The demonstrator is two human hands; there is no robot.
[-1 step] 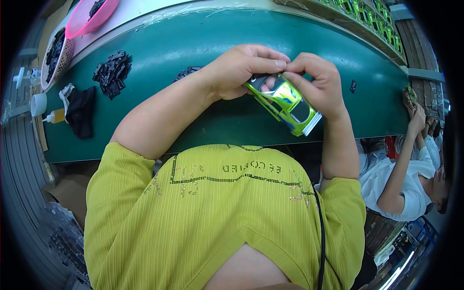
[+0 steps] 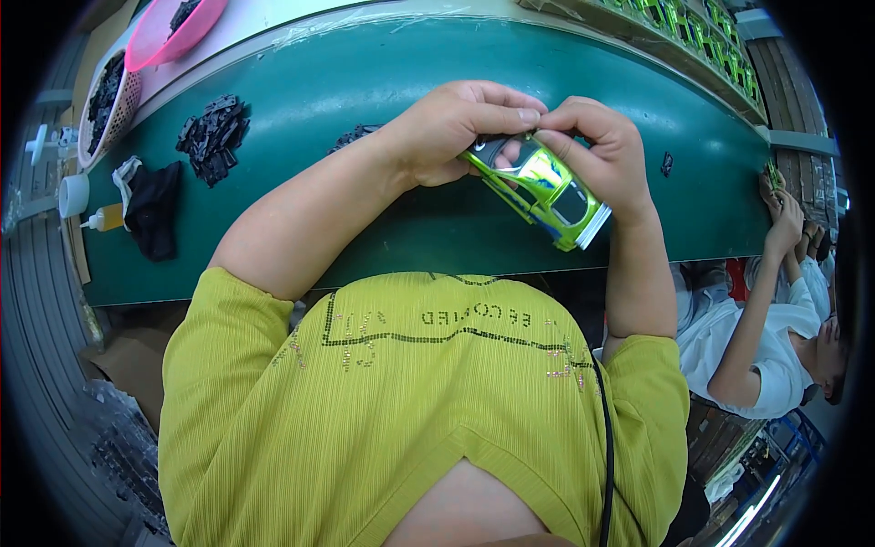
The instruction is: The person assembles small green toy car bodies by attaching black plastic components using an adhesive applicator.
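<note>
A shiny lime-green toy car body (image 2: 544, 182) with dark window areas hangs tilted above the table, its silver-edged end toward the lower right. My left hand (image 2: 460, 132) grips its upper left end, fingers bent around it. At the same end, my right hand (image 2: 597, 150) is closed, thumb and forefinger pinched close to my left fingertips. Whatever small part may lie between the fingertips is hidden. Behind my left wrist a small heap of black plastic parts (image 2: 354, 137) is partly covered.
A bigger pile of black parts (image 2: 214, 139) lies left on the green table (image 2: 365, 73). Beyond it stand a pink bowl (image 2: 173, 41) and a pale basket (image 2: 123, 114). A black cloth (image 2: 153, 214) and glue-like bottle (image 2: 107, 218) lie nearby. Green car bodies fill a tray (image 2: 670, 64); a co-worker (image 2: 761, 319) sits right.
The car body has tipped slightly, its silver-edged end rising a little and shifting right. Both my hands keep nearly the same place and grip.
</note>
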